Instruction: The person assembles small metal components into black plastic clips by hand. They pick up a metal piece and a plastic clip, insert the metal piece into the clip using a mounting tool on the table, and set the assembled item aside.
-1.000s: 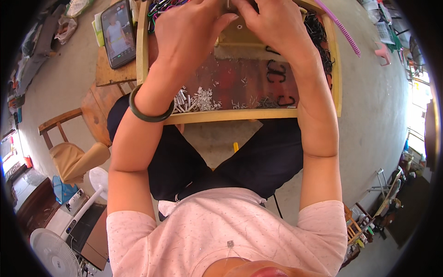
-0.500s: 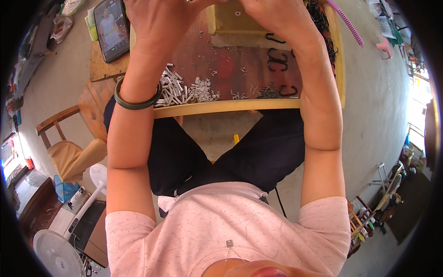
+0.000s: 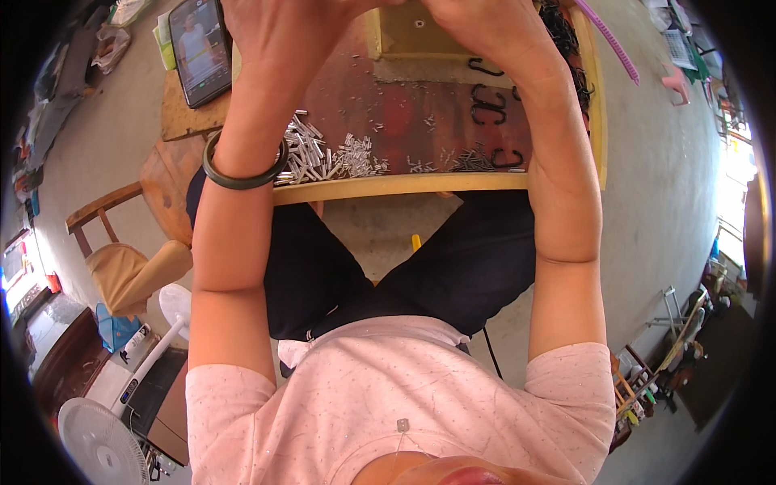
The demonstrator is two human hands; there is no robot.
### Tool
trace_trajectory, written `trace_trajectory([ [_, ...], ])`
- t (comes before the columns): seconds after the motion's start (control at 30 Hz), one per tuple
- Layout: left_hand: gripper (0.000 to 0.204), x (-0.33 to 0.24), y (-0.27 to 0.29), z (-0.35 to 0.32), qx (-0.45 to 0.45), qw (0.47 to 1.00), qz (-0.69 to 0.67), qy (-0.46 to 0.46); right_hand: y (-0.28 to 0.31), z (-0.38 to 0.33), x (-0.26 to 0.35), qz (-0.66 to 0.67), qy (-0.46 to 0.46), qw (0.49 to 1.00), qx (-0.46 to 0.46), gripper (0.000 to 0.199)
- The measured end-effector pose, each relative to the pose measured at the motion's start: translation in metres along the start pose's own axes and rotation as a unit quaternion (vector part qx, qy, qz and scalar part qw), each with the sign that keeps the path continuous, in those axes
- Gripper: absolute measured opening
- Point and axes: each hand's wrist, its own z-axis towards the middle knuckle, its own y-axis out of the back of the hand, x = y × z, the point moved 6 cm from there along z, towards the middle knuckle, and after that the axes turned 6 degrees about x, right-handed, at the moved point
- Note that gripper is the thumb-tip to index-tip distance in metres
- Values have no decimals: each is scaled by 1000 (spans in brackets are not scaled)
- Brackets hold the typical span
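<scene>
My left hand (image 3: 293,23) and my right hand (image 3: 477,26) reach to the far end of the work table (image 3: 396,145), at the top edge of the view. Their fingers are cut off there, so what they hold or touch does not show. Between them stands a yellowish block (image 3: 419,36) with a small screw-like spot on its front. Nearer to me lie silver metal tubes (image 3: 305,158), a heap of shorter silver pieces (image 3: 357,158) and small dark pins (image 3: 473,159). Several black C-shaped hooks (image 3: 488,105) lie beside my right forearm.
A raised wooden rim (image 3: 404,188) edges the table in front of me. More black hooks (image 3: 558,32) are piled along its right side. At the left a phone (image 3: 198,52) leans on a wooden board (image 3: 190,121). A wooden chair (image 3: 121,259) and white fan (image 3: 101,440) stand at left.
The picture has shifted slightly to the right. Both hands stay at the block, with only a small movement of the left hand.
</scene>
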Motion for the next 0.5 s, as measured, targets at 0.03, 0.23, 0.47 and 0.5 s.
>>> trace_trajectory([
  [0.03,54,0,-1,0,0,1000,0,0,-1,0,-2,0,0,1000,-1,44],
  [0.23,54,3,-4,1,22,999,20,23,-3,-2,-4,51,-72,995,38,45],
  [0.47,57,1,3,1,41,997,-22,56,20,-40,33,13,-6,997,-77,29],
  [0.5,57,1,4,1,45,996,-21,70,13,-48,33,-15,-83,996,9,29],
])
